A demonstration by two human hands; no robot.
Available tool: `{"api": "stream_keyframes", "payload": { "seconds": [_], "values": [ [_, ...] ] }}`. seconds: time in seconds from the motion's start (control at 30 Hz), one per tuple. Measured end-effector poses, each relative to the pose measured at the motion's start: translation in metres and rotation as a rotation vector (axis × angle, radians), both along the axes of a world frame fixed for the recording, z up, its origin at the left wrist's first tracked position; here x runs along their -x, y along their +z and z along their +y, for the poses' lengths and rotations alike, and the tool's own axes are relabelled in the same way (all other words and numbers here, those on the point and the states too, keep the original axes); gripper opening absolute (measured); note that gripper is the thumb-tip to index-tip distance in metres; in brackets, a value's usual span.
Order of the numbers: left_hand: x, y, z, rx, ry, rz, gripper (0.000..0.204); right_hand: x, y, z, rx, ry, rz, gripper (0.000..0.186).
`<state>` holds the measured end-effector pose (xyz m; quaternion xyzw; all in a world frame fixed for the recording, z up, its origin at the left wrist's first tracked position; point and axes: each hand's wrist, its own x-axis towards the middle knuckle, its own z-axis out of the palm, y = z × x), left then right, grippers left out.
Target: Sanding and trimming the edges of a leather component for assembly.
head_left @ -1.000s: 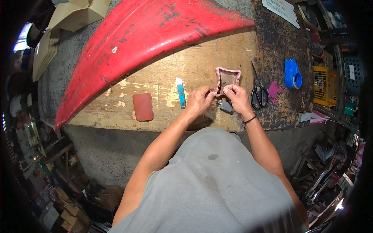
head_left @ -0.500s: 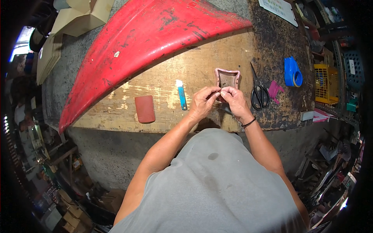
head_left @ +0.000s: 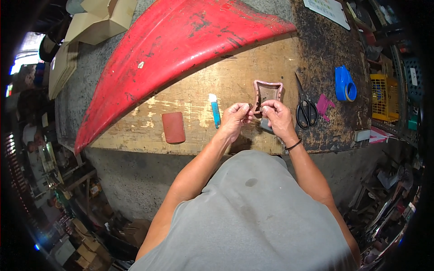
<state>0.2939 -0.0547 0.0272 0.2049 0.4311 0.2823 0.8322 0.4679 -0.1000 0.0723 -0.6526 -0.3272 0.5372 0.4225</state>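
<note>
My left hand [head_left: 236,120] is closed in a pinch, thumb against the fingers; whatever it holds is too small to make out. Close beside it, my right hand [head_left: 279,119] pinches too, and its fingertips hide what is between them. Just beyond both hands is a pink-rimmed, dish-like piece [head_left: 268,92] with flared corners; I cannot tell whether the fingers touch its near edge. A grey block [head_left: 266,125] shows partly under my right hand. Black-handled scissors [head_left: 306,110] lie to the right, and a blue utility knife [head_left: 214,113] lies left of my left hand.
A large scuffed red panel [head_left: 181,45] spans the far left of the wooden table [head_left: 199,83]. A flat reddish-brown block [head_left: 173,128] lies near the front edge. Rightward are a pink scrap [head_left: 323,107], a blue tape dispenser [head_left: 343,85] and a yellow basket [head_left: 384,97]. Cardboard [head_left: 92,27] stands back left.
My hands have moved apart from fingertip contact, leaving a small gap between them. The whole view has shifted slightly, and the things on the table lie as before.
</note>
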Motion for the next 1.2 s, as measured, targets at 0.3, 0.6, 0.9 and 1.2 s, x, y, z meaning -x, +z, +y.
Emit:
{"api": "stream_keyframes", "payload": {
  "seconds": [0.3,0.6,0.9,1.2],
  "values": [
    [0.001,-0.004,-0.006,0.029,-0.025,-0.030,0.022,-0.001,0.008,-0.011,-0.215,-0.083,-0.260,0.013],
    [0.000,-0.006,-0.008,-0.004,-0.058,-0.022,0.023,-0.001,0.000,-0.011,-0.185,0.054,-0.267,0.013],
    [-0.002,0.006,-0.009,-0.211,-0.246,0.073,0.018,0.000,0.001,-0.014,-0.429,0.303,-0.560,0.017],
    [-0.003,-0.002,-0.010,-0.444,-0.276,0.384,0.021,-0.007,-0.008,-0.018,-0.154,0.052,-0.292,0.014]
  ]
}}
